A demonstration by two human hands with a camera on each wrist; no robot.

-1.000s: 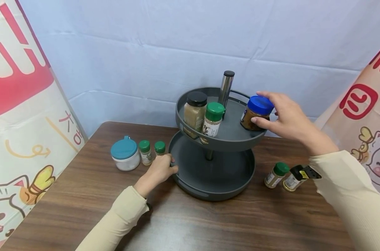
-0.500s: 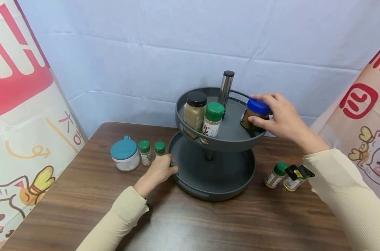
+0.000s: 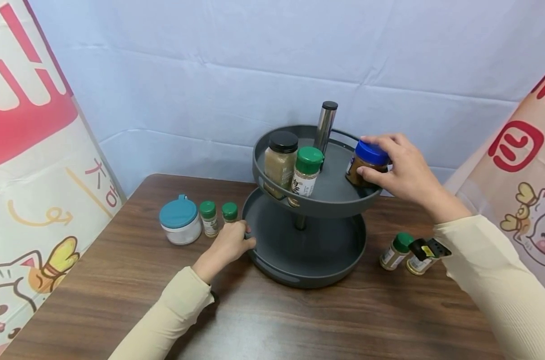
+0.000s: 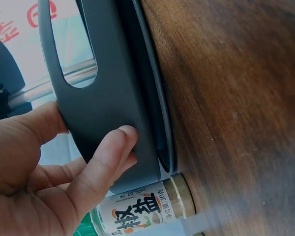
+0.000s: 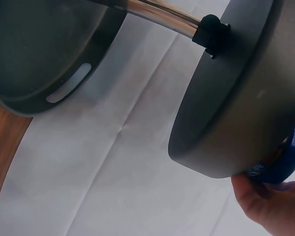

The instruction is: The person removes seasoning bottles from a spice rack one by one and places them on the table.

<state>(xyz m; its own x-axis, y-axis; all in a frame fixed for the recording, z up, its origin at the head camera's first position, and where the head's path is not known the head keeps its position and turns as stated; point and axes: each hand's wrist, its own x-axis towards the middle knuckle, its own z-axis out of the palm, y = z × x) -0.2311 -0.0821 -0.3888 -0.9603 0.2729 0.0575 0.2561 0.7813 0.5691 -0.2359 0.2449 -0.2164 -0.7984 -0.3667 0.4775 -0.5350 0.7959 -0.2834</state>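
A dark grey two-tier rack (image 3: pixel 304 256) stands on the table. My left hand (image 3: pixel 228 245) grips the left wall of its lower tray (image 4: pixel 108 113), thumb on one side and fingers on the other. On the upper tray (image 3: pixel 340 207), at the right, stands a brown jar with a blue lid (image 3: pixel 371 154). My right hand (image 3: pixel 403 172) holds this jar round its lid, with the thumb at the near side. In the right wrist view the tray wall hides most of the jar. A black-lidded jar (image 3: pixel 279 162) and a green-capped spice bottle (image 3: pixel 306 172) stand at the upper tray's left.
Left of the rack are a teal-lidded container (image 3: pixel 179 220) and two green-capped bottles, one (image 3: pixel 208 219) in full view, the other (image 3: pixel 229 212) partly behind my left hand. Two more bottles (image 3: pixel 395 251) stand at the right, one partly covered by the wrist camera. A metal pole (image 3: pixel 325 125) rises from the rack.
My right hand has shifted slightly left and its fingers reach further over the blue lid. The jar has moved barely, if at all. My left hand stays on the lower tray.
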